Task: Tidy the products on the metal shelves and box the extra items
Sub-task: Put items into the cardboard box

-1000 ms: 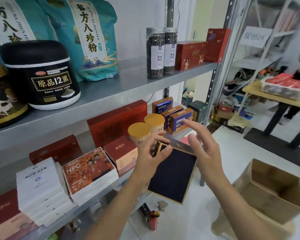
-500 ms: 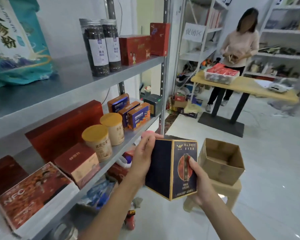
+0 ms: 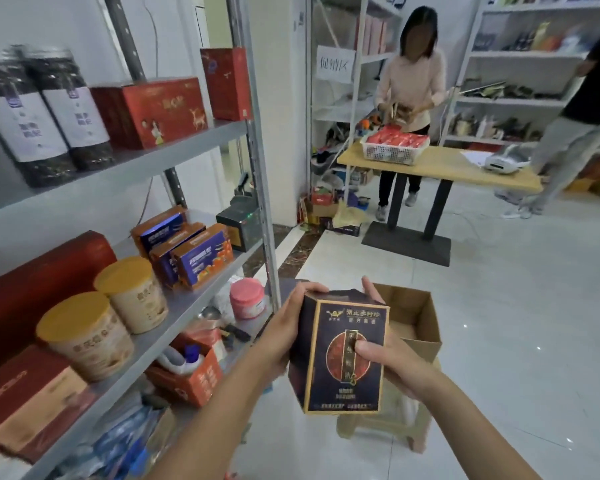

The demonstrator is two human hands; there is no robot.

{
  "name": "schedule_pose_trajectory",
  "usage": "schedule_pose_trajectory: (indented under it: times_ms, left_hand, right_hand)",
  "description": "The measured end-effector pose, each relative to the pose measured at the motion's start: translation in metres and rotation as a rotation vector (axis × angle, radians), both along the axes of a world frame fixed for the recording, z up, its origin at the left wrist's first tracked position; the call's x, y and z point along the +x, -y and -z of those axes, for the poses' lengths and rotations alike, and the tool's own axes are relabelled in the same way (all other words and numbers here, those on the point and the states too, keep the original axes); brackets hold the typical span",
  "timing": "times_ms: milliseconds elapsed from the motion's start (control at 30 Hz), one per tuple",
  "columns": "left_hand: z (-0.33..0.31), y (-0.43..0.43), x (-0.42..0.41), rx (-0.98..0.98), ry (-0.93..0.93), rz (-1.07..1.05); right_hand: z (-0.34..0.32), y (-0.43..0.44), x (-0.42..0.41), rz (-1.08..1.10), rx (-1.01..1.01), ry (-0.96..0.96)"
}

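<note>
- Holding the dark navy gift box (image 3: 343,355) upright in both hands, out in the aisle, clear of the metal shelf (image 3: 174,317) and just in front of the open cardboard carton (image 3: 416,327).
- My left hand (image 3: 284,334) wraps its left side, with the fingers curled over the top corner. My right hand (image 3: 392,362) clamps the other side, thumb pressed flat on the printed front. Both hands are closed on it.
- First worry: the top edge looks ragged under my fingers and I can't tell whether the flap is shut. If it's loose, tipping the box over the carton could spill the contents.
- Second: the carton sits on a small stool (image 3: 416,431) and looks light. Dropping the box against its near wall could likely slide or tip it off.
- Third: the carton's near flap stands up. A low approach could catch the box's bottom corner on it and twist the box out of my thumb grip.
- Fourth: my left forearm runs close to the shelf lip, where the yellow-lidded tubs (image 3: 84,337) stand near the edge. A wide swing of that elbow could nudge one off.
</note>
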State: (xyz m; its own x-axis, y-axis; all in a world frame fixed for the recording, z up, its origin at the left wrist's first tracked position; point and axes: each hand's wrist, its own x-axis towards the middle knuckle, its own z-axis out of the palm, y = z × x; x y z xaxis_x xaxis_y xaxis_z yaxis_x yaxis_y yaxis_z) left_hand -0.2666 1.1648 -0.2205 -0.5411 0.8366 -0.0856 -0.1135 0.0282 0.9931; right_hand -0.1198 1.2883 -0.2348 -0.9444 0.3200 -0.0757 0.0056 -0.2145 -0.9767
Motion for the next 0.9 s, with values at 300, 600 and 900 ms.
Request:
schedule_pose_trajectory:
  times_ms: [300,600,900]
  left_hand:
    - [0.008,-0.118,0.018,-0.043,0.035,0.122]
    - [0.030,-0.187,0.019,-0.049,0.013,0.282]
    - [0.045,-0.256,-0.032,-0.102,-0.114,0.387]
  right_hand:
    - [0.013,-0.122,0.028,0.134,0.230,-0.004]
    - [0.028,-0.190,0.043,0.183,0.412,0.068]
    - [0.027,-0.259,0.012,0.105,1.365,0.330]
